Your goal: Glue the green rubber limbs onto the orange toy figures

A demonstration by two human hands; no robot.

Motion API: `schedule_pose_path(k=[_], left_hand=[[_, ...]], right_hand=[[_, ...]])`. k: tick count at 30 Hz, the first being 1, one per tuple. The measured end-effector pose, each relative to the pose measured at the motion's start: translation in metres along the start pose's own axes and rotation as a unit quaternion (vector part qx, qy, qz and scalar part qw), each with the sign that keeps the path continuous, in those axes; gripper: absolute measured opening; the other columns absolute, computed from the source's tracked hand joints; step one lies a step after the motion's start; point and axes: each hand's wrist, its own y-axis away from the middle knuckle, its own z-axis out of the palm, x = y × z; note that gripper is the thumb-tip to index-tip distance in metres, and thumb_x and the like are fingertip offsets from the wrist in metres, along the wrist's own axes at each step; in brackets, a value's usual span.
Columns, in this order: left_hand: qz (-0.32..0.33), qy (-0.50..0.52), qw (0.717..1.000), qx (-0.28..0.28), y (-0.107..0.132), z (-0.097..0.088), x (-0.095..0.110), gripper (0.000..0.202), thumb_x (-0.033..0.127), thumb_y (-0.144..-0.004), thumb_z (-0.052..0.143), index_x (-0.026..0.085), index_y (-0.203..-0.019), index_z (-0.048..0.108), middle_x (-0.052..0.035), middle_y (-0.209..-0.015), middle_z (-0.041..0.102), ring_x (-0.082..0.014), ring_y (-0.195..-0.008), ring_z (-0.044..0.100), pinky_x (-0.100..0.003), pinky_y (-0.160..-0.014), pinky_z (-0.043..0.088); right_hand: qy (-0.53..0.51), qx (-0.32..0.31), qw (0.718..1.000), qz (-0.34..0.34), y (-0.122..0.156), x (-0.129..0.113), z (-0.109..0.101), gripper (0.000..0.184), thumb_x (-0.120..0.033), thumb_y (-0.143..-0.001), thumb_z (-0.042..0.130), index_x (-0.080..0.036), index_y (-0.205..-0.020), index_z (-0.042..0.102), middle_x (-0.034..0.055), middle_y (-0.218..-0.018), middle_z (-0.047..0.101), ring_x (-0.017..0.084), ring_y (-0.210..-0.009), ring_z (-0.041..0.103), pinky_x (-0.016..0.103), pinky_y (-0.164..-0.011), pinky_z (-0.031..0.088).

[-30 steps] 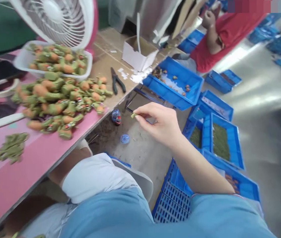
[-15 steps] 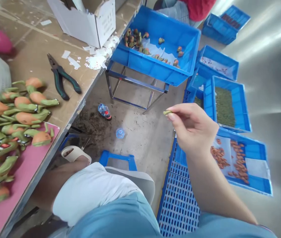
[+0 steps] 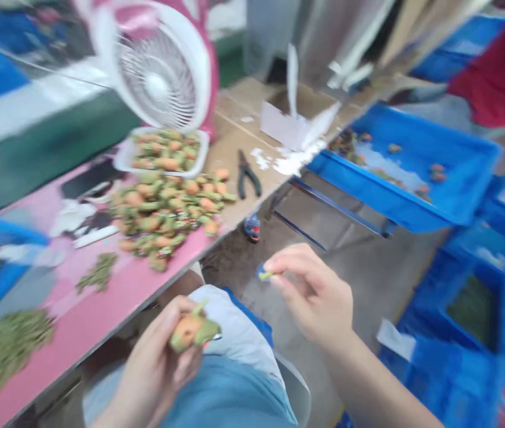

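Observation:
My left hand (image 3: 157, 362) is closed around a small orange and green toy figure (image 3: 189, 334), which has a dark hole in its orange side and a thin green piece sticking up. Over my lap, apart from it, my right hand (image 3: 317, 294) pinches a tiny green piece (image 3: 265, 276) between thumb and fingertips. On the pink table covering to the left lies a heap of similar figures (image 3: 167, 217). Closer to me are a large pile of loose green pieces (image 3: 14, 348) and a smaller green pile (image 3: 97, 272).
A white basket (image 3: 121, 159) of figures stands before a pink fan (image 3: 157, 86). Pliers (image 3: 248, 176) lie near the table edge, by a torn white box (image 3: 281, 126). Blue bins (image 3: 448, 211) are at the right, with a person in a red top (image 3: 495, 80) behind.
The view has swung left and up, bringing the fan and more table into sight. My left hand has come into view with a toy figure. My right hand still pinches the green piece.

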Motion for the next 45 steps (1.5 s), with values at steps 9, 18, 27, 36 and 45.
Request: schedule_pose_path(k=[9,18,27,36,45], left_hand=[[0.059,0.085,0.99,-0.09,0.039,-0.052,0.016,0.035,0.05,-0.063,0.066,0.019,-0.065,0.05,0.0097,-0.031,0.038,-0.001,-0.026,0.019,-0.012,-0.029,0.014],[0.036,0.151,0.984,-0.088,0.057,-0.099,0.006,0.037,0.05,-0.057,0.069,0.019,-0.06,0.049,0.0096,-0.028,0.038,0.0,-0.024,0.019,-0.01,-0.026,0.013],[0.047,0.148,0.983,-0.1,0.058,-0.113,0.002,0.03,0.044,-0.068,0.061,0.018,-0.059,0.048,0.0084,-0.029,0.037,-0.0012,-0.025,0.019,-0.011,-0.026,0.013],[-0.037,0.153,0.985,-0.067,0.056,-0.11,0.002,0.033,0.037,-0.083,0.046,0.018,-0.057,0.043,0.009,-0.03,0.033,-0.0012,-0.026,0.018,-0.01,-0.027,0.013],[-0.005,0.124,0.989,-0.085,0.057,-0.109,0.004,0.033,0.031,-0.088,0.035,0.018,-0.059,0.044,0.0091,-0.031,0.032,-0.0015,-0.027,0.015,-0.01,-0.028,0.013]], right_hand=[[-0.041,-0.282,0.934,-0.215,-0.014,-0.076,0.085,0.012,-0.01,-0.087,0.049,-0.02,-0.09,0.056,0.0021,-0.077,0.062,0.016,-0.072,0.054,0.031,-0.067,0.044],[-0.031,-0.375,0.895,-0.239,0.005,-0.103,0.126,0.01,-0.011,-0.088,0.05,-0.018,-0.089,0.057,0.0029,-0.079,0.062,0.015,-0.073,0.05,0.03,-0.067,0.043],[0.005,-0.42,0.865,-0.275,0.009,-0.11,0.14,0.009,-0.012,-0.089,0.05,-0.018,-0.088,0.057,0.0033,-0.078,0.062,0.015,-0.072,0.048,0.03,-0.065,0.042],[0.018,-0.446,0.849,-0.283,0.013,-0.108,0.139,0.012,-0.004,-0.085,0.051,-0.014,-0.08,0.056,0.0055,-0.075,0.061,0.016,-0.069,0.046,0.03,-0.064,0.038],[-0.013,-0.471,0.851,-0.233,0.008,-0.11,0.137,0.004,-0.013,-0.085,0.057,-0.014,-0.082,0.058,0.0046,-0.077,0.061,0.015,-0.073,0.047,0.029,-0.068,0.036]])
